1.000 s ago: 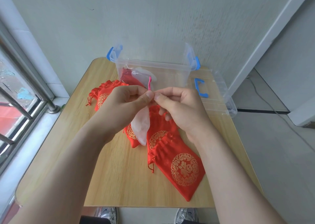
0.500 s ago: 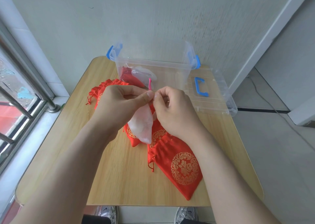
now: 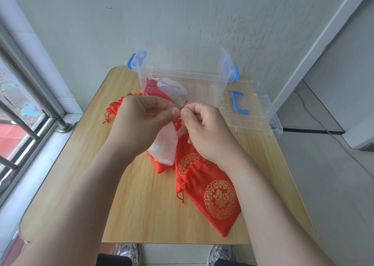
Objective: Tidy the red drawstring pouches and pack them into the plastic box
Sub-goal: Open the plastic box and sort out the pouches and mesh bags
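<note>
My left hand (image 3: 139, 124) and my right hand (image 3: 204, 132) meet above the table's middle. Between thumbs and forefingers they pinch the red drawstring (image 3: 183, 106) of a pale, whitish-pink pouch (image 3: 165, 146) that hangs below my left hand. Several red pouches with gold print lie on the table: one large at the front (image 3: 214, 199), others under my hands (image 3: 162, 166), more at the left (image 3: 115, 108). The clear plastic box (image 3: 202, 79) with blue latches stands at the back, with a red pouch (image 3: 152, 87) and a pale pouch (image 3: 172, 86) inside.
The box's clear lid (image 3: 255, 112) with a blue handle lies to the right of the box, overhanging the table's edge. The wooden table (image 3: 87, 174) stands against a wall. A window with metal bars (image 3: 24, 108) runs along the left. My shoes show below the front edge.
Both hands have stayed together on the drawstring, with small finger shifts. The pale pouch hangs a little higher and more bunched than a second ago.
</note>
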Tool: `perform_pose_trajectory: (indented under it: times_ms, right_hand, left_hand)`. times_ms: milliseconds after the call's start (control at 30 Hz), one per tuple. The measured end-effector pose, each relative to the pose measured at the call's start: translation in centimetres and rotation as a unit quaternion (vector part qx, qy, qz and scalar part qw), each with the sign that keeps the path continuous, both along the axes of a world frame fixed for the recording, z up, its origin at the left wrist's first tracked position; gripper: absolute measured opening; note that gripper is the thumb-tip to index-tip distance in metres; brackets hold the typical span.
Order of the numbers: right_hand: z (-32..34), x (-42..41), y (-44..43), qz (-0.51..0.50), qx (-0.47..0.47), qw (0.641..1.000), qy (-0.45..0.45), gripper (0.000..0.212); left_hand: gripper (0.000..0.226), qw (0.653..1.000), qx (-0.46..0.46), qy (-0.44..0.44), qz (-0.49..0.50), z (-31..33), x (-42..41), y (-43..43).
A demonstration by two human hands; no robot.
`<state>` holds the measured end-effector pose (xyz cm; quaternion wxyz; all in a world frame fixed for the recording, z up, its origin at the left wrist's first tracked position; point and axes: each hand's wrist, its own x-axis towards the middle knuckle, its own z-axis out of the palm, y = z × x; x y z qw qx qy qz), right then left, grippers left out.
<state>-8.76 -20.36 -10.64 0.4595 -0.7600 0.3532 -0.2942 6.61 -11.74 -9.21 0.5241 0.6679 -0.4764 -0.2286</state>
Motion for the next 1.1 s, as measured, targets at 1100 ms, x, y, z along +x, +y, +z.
perform_pose_trajectory:
  times_ms: [1100]
  right_hand:
    - [0.16, -0.14, 0.14, -0.038, -0.261, 0.965, -0.014, 0.014]
  left_hand:
    - [0.028, 0.982, 0.091, 0.163, 0.004, -0.22, -0.19, -0.54]
